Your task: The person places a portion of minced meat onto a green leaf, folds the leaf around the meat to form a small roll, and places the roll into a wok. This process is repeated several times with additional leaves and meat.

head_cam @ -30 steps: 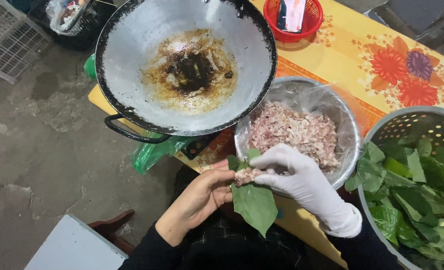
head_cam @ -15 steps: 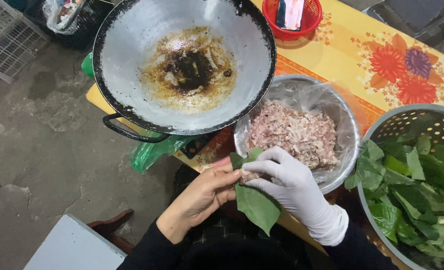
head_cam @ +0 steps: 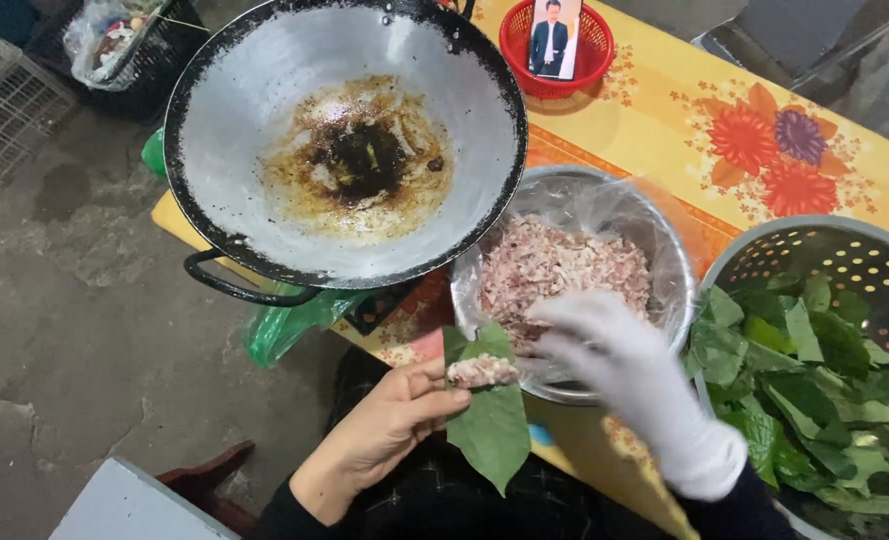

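My bare left hand (head_cam: pixel 385 430) holds a large green leaf (head_cam: pixel 495 425) with a small lump of minced meat (head_cam: pixel 482 371) lying on its upper part. My right hand (head_cam: pixel 625 370), in a white glove, is blurred and lifted off the leaf, fingers apart, over the near rim of the steel bowl (head_cam: pixel 665 260). The bowl is lined with clear plastic and filled with pink minced meat (head_cam: pixel 560 265). A metal colander (head_cam: pixel 865 260) full of green leaves (head_cam: pixel 805 390) stands at the right.
A big wok (head_cam: pixel 265 120) with burnt brown residue sits at the table's left end, its handle (head_cam: pixel 235 285) over the edge. A red basket (head_cam: pixel 555 40) stands at the back on the yellow flowered tablecloth (head_cam: pixel 745 130). Green plastic bag (head_cam: pixel 295 320), concrete floor at left.
My right hand has let go of the leaf and drawn back toward the meat bowl. The leaf with its meat lump stays in my left hand.
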